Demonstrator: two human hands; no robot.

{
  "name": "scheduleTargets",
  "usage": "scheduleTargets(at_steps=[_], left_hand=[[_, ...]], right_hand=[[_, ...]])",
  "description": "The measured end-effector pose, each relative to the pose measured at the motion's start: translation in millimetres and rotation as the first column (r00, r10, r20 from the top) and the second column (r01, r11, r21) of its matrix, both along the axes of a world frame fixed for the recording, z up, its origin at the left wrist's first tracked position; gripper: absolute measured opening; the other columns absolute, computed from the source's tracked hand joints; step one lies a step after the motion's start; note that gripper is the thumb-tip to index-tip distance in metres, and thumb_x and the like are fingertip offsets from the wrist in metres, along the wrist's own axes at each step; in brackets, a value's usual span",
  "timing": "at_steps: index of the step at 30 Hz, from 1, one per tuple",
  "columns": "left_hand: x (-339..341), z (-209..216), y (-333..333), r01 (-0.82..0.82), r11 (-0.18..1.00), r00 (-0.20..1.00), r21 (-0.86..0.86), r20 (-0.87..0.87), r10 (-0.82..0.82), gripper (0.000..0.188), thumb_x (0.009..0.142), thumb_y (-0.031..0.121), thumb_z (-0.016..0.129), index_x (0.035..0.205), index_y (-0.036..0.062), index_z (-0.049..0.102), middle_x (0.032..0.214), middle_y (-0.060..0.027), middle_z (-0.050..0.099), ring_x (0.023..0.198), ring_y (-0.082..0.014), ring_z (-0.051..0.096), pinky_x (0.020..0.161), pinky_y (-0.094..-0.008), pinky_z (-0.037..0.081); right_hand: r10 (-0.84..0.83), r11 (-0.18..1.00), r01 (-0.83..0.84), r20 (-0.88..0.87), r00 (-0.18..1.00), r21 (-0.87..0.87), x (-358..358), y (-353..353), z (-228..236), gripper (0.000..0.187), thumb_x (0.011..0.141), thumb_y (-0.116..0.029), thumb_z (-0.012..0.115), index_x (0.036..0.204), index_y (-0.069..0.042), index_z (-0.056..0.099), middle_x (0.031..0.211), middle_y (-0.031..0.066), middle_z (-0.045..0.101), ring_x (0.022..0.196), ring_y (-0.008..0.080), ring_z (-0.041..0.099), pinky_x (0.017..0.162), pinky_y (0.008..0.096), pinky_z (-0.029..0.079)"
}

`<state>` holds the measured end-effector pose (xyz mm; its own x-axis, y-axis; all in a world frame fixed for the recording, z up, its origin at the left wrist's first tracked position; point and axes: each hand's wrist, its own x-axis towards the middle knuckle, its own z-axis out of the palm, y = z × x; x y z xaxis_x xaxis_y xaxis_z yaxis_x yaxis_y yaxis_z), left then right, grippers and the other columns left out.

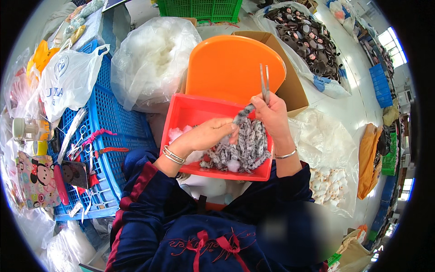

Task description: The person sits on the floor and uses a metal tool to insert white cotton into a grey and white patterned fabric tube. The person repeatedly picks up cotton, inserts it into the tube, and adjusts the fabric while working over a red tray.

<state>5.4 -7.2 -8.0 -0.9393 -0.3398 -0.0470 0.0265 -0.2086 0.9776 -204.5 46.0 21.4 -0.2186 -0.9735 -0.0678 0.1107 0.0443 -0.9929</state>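
Note:
My right hand is closed around metal tweezers, whose tips point up and away from me. Between my two hands stretches a small grey-and-black fuzzy fabric strip; its upper end lies at the right fingers beside the tweezers. Fingers of my left hand pinch the strip's lower end. Both hands are over a red plastic tray on my lap. In it lies a pile of similar grey strips, with tufts of white stuffing among them.
An orange stool seat stands just beyond the tray, before a cardboard box. Left are a bag of white stuffing and a blue crate with scissors. Right is a bag of small white pieces; dark plush pieces lie farther off.

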Motion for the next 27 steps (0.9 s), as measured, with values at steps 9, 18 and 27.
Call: scheduleTargets(at_steps=[9, 18, 27], left_hand=[[13.5, 3.3, -8.8, 0.132, 0.988, 0.987, -0.078, 0.105, -0.123, 0.031, 0.1, 0.024, 0.044, 0.095, -0.001, 0.061, 0.092, -0.0082, 0.064, 0.092, -0.0172, 0.059, 0.088, -0.0314, 0.046], [-4.3, 8.1, 11.6, -0.214, 0.969, 0.976, 0.122, 0.068, 0.207, 0.041, 0.099, 0.022, 0.056, 0.133, -0.0008, 0.054, 0.119, -0.0075, 0.063, 0.111, -0.0133, 0.055, 0.097, -0.029, 0.044], [-8.1, -4.7, 7.0, -0.106, 0.988, 0.991, -0.112, 0.075, 0.115, 0.02, 0.092, 0.02, 0.067, 0.089, 0.0008, 0.072, 0.082, 0.001, 0.067, 0.072, -0.0038, 0.056, 0.064, -0.0214, 0.044]], right_hand=[[-0.131, 0.989, 0.135, 0.049, 0.99, -0.068, -21.3, -0.3, -0.9, 0.014, 0.094, -0.013, 0.063, 0.084, -0.004, 0.058, 0.063, -0.0079, 0.044, 0.05, 0.0001, 0.034, 0.044, 0.0182, 0.025], [-0.105, 0.994, 0.104, 0.05, 0.993, 0.024, 0.8, -0.3, 1.5, 0.015, 0.093, -0.015, 0.065, 0.086, -0.002, 0.06, 0.064, -0.0053, 0.048, 0.052, 0.0005, 0.038, 0.046, 0.0171, 0.029], [-0.137, 0.99, 0.138, 0.069, 0.988, -0.017, 1.8, -5.2, 0.8, 0.017, 0.098, -0.017, 0.056, 0.102, -0.001, 0.061, 0.073, -0.0015, 0.056, 0.049, 0.001, 0.038, 0.043, 0.0178, 0.029]])
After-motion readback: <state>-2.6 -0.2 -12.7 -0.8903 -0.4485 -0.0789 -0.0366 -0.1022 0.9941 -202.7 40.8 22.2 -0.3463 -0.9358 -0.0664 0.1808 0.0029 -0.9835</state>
